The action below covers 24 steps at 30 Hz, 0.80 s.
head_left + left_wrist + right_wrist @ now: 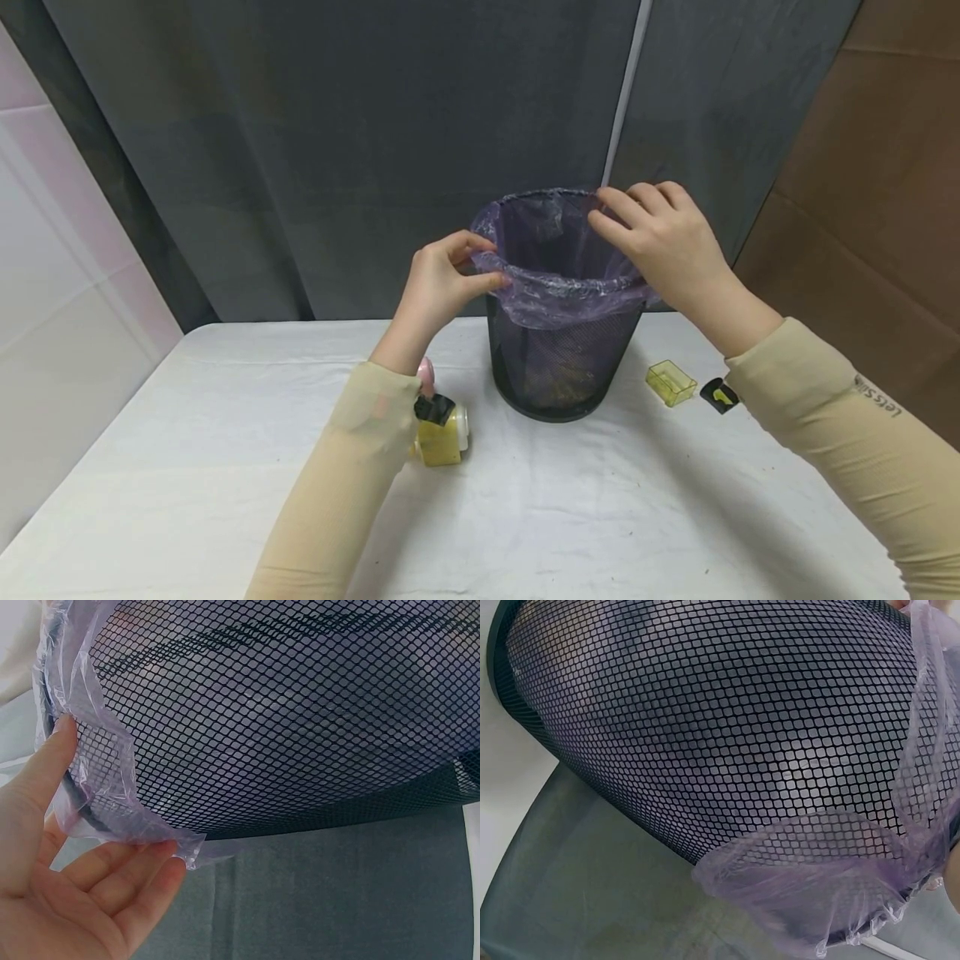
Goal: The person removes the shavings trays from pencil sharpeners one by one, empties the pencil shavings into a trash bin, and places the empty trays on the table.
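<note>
A black mesh wastebasket (510, 358) stands upright on the white-covered table, lined with a thin purple trash bag (551, 308) folded outward over its rim. My left hand (437, 279) pinches the bag at the left side of the rim, thumb outside. In the left wrist view, the left hand (82, 900) curls round the rim, with the bag (112, 769) between thumb and fingers. Across the opening, my right hand (663, 237) holds the bag at the right rim, fingers bent over the edge. The right wrist view shows the bag's loose flap (802, 889) over the mesh.
Left of the basket, beside my left forearm, lie a yellow-and-white container (442, 437), a black piece (435, 408) and a pink item (426, 375). A clear yellow box (671, 383) and a small black-and-yellow piece (718, 396) lie at the right. A dark curtain (337, 150) hangs behind.
</note>
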Each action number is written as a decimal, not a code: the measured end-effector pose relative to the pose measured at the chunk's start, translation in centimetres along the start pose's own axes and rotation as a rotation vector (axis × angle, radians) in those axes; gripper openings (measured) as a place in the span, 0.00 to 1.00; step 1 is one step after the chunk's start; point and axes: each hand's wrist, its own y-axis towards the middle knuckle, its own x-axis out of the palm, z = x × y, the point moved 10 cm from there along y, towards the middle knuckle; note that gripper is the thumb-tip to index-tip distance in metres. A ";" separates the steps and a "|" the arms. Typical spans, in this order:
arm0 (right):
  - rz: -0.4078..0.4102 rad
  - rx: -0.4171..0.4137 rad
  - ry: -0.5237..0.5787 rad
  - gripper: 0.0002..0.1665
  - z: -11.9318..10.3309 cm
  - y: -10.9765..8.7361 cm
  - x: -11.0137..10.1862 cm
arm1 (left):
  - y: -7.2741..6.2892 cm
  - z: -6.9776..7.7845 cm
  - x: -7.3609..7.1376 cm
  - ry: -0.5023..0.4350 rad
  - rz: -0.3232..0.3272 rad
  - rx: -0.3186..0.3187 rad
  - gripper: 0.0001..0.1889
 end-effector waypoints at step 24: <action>0.011 -0.081 -0.050 0.27 -0.5 -0.1 -0.2 | -0.3 0.3 0.3 -0.022 0.006 -0.001 0.20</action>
